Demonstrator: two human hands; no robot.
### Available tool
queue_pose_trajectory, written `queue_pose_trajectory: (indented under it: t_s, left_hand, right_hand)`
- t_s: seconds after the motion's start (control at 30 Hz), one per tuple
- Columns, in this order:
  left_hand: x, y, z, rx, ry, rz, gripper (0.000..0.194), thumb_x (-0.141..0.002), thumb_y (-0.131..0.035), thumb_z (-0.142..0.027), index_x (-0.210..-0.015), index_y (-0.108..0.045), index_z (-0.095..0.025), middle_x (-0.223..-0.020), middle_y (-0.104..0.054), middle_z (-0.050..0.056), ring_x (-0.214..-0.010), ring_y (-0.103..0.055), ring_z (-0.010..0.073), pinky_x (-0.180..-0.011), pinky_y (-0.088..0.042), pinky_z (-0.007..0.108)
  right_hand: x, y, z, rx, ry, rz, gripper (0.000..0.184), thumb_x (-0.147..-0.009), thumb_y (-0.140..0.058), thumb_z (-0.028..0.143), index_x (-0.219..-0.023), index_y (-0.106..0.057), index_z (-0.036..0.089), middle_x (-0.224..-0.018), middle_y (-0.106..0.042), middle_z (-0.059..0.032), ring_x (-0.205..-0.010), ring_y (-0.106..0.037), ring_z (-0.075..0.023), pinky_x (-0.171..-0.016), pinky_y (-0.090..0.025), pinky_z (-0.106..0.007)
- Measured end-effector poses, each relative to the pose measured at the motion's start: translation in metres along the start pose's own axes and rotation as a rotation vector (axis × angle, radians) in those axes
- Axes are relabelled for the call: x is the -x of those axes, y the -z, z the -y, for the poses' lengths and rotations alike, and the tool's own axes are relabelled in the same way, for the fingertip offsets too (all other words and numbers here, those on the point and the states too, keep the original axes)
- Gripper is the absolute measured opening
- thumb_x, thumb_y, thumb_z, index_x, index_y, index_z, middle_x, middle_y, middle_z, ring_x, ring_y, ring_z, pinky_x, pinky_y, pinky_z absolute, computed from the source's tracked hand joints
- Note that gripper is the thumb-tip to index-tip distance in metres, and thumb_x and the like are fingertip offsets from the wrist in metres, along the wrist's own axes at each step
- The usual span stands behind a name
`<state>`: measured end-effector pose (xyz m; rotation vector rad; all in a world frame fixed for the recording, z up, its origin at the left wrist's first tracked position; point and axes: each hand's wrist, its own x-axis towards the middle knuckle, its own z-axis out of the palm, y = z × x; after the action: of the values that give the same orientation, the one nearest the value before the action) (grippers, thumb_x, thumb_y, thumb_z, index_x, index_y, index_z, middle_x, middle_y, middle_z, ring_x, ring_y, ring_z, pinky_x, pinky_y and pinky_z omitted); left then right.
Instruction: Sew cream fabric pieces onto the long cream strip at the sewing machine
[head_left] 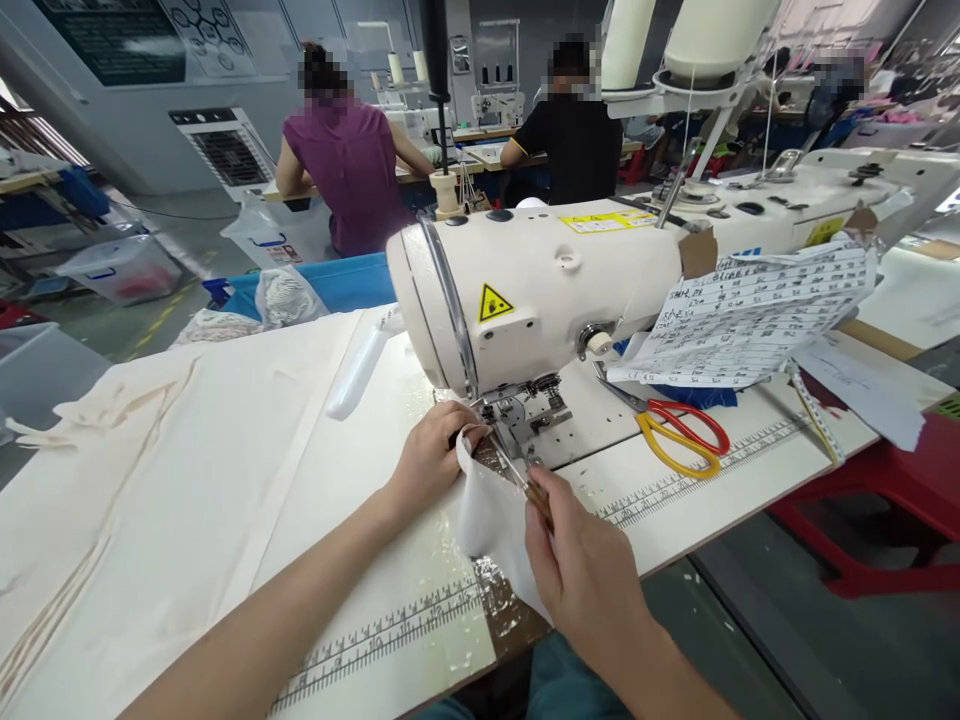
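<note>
Beside the needle area of a white sewing machine point(540, 290), my left hand point(431, 450) pinches the edge of a white fabric piece point(487, 510). That cloth hangs down toward the table's front edge. My right hand point(581, 550) is closed around a thin metal tool with a brown handle point(536, 495), whose tip points at the presser foot near my left fingers. The exact kind of tool is hard to make out. Scissors point(682, 435) with one red and one yellow handle lie to the right, under the machine arm.
Cream fabric point(187, 430) is spread over the left of the table. A translucent white tube-like object point(360, 375) lies by the machine head. Handwritten paper point(757, 315) hangs from the machine arm. A red stool point(877, 500) stands at right. Two people sit working ahead.
</note>
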<state>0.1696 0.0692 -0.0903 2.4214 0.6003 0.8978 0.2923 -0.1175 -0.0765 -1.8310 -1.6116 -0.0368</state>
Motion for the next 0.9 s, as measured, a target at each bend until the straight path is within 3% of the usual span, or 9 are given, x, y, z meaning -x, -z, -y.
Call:
queue_pose_trajectory:
  t_s: [0.23,0.9]
  left_hand:
    - [-0.002,0.003,-0.002,0.029,0.043,0.022,0.022,-0.097,-0.053,-0.03,-0.083,-0.067,-0.02,-0.089,-0.068,0.005,-0.085,-0.065,0.0188,-0.075,-0.053,0.031]
    - [-0.002,0.002,-0.002,0.01,0.014,0.006,0.021,-0.097,-0.051,-0.029,-0.082,-0.064,-0.02,-0.087,-0.067,0.005,-0.083,-0.063,0.0183,-0.073,-0.053,0.03]
  right_hand:
    - [-0.012,-0.017,-0.007,0.115,0.023,-0.021,0.033,-0.1,-0.036,0.016,-0.119,-0.063,0.01,-0.09,-0.077,-0.0098,-0.067,-0.073,-0.0245,-0.048,-0.048,-0.032]
    - [-0.014,-0.02,-0.007,0.128,0.04,-0.024,0.035,-0.101,-0.034,0.016,-0.12,-0.064,0.01,-0.093,-0.077,-0.0094,-0.067,-0.073,-0.0226,-0.048,-0.048,-0.031]
